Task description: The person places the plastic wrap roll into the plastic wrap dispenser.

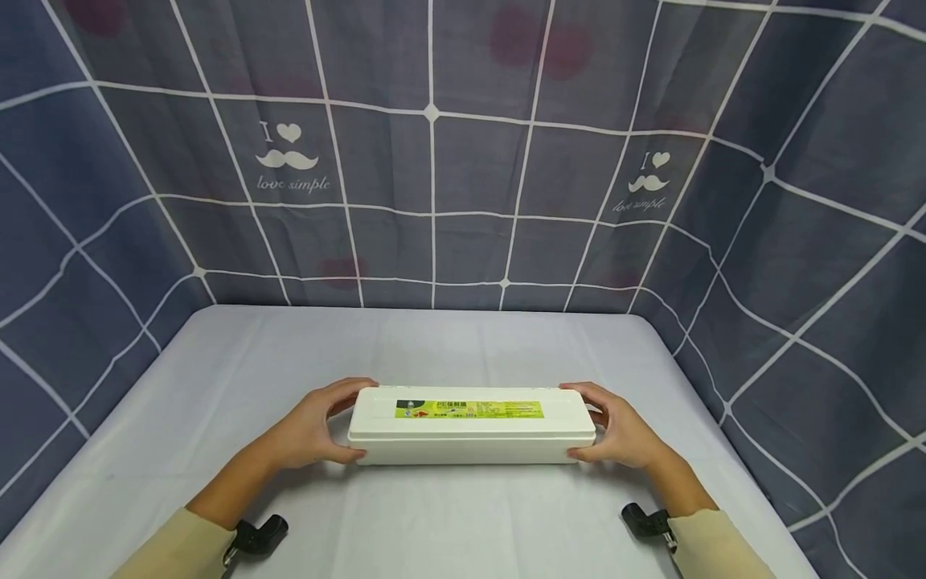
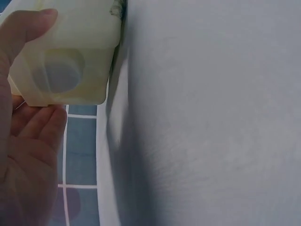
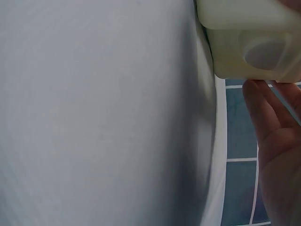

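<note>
A long white plastic wrap box [image 1: 477, 450] with a yellow-green label [image 1: 469, 409] lies crosswise on the white-covered table. My left hand [image 1: 318, 426] holds its left end, the thumb on the near side and the fingers on the far side. At the right end, my right hand [image 1: 615, 426] grips it in the same way. In the left wrist view, the end of the box [image 2: 70, 77] shows a round hollow between thumb and fingers. The right wrist view shows the other end [image 3: 230, 52], its fingers touching the far side; the thumb there is mostly cut off.
White cloth [image 1: 463, 523] covers the table. A dark grey curtain [image 1: 383, 161] with white grid lines stands behind the table and along both sides. Black devices [image 1: 262, 535] are strapped at both wrists, by the beige sleeves.
</note>
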